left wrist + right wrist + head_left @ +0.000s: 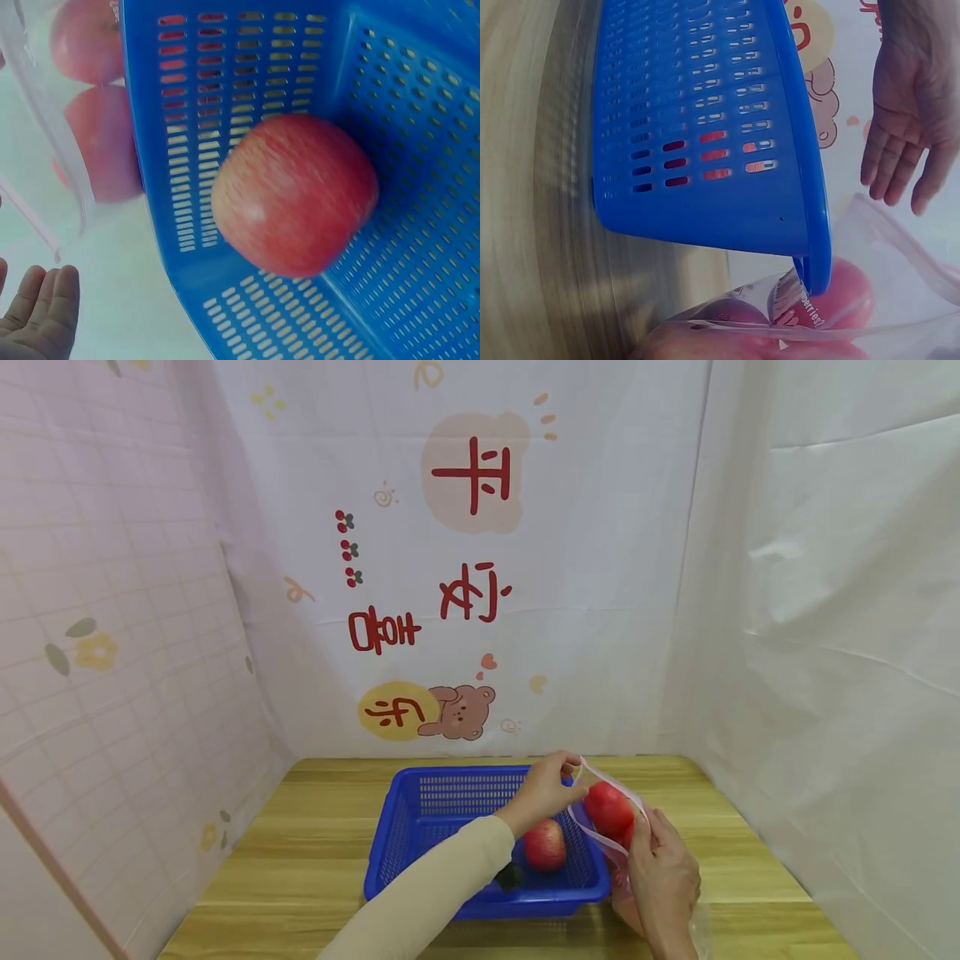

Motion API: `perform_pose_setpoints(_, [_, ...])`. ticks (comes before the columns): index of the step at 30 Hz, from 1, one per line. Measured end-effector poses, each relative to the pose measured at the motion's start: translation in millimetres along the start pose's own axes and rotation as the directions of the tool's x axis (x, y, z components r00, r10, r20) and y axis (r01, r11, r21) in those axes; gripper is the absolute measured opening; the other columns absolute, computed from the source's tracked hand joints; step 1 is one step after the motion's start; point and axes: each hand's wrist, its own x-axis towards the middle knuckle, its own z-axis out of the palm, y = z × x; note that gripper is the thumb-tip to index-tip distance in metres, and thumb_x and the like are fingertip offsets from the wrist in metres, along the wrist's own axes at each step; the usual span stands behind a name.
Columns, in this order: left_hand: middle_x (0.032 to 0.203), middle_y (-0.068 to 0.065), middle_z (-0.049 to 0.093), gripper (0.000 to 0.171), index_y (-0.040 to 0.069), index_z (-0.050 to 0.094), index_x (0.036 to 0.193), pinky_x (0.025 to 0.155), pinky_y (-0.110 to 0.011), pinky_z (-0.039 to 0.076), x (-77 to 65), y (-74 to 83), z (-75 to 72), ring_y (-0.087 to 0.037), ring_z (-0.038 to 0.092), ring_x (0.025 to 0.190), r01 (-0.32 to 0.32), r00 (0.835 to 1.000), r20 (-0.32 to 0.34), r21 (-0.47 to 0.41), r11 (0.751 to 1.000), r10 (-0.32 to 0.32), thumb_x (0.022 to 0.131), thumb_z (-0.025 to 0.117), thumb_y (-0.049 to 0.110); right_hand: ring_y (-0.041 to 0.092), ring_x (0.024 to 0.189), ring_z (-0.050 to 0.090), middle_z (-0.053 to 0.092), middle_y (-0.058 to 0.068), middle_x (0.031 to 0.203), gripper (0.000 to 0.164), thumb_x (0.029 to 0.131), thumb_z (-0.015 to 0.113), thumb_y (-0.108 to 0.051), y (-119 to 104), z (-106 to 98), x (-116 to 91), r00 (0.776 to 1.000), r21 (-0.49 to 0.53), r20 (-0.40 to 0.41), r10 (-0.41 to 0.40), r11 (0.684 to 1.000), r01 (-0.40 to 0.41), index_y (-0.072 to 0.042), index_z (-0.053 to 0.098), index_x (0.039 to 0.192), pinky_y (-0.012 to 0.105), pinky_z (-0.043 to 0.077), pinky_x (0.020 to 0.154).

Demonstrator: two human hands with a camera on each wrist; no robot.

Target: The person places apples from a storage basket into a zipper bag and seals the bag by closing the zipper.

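Observation:
A clear plastic bag with a pink-edged mouth (pixel 609 838) stands against the right side of a blue basket (pixel 480 906). Several round red fruits (pixel 607 807) lie inside it. My right hand (pixel 663 872) grips the bag's near-right rim between thumb and fingers. My left hand (pixel 547 787) reaches over the basket to the far corner of the mouth. In the right wrist view, the left hand (pixel 907 127) has its fingers extended, tips just off that corner. A red apple (pixel 296 195) lies in the basket, below my left wrist.
A dark green item (pixel 510 875) lies in the basket, partly hidden by my left sleeve (pixel 442 889). The basket stands on a wood-grain table (pixel 300 843). White printed cloth (pixel 600 568) encloses the table at the back and both sides.

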Motion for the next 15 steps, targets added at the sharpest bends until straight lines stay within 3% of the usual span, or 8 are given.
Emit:
perform_pose_setpoints(7, [0.115, -0.008, 0.065, 0.041, 0.008, 0.063, 0.124, 0.093, -0.036, 0.051, 0.3, -9.2, -14.8, -0.027, 0.061, 0.110, 0.014, 1.000, -0.026, 0.014, 1.000, -0.014, 0.086, 0.076, 0.016, 0.047, 0.116, 0.058, 0.062, 0.018, 0.130, 0.036, 0.100, 0.053, -0.030, 0, -1, 0, 1.000, 0.005, -0.011, 0.000, 1.000, 0.000, -0.010, 0.068, 0.127, 0.065, 0.042, 0.089])
perform_pose_setpoints(15, [0.119, -0.007, 0.063, 0.041, 0.010, 0.060, 0.127, 0.095, -0.041, 0.050, -3.0, -22.0, -37.3, -0.028, 0.059, 0.114, 0.070, 0.997, -0.037, -0.045, 0.997, -0.071, 0.091, 0.074, 0.023, 0.045, 0.121, 0.054, 0.059, 0.016, 0.135, 0.040, 0.101, 0.051, -0.033, 1, -3, 0, 0.998, -0.011, 0.035, 0.045, 0.999, -0.044, -0.011, 0.065, 0.131, 0.065, 0.040, 0.094])
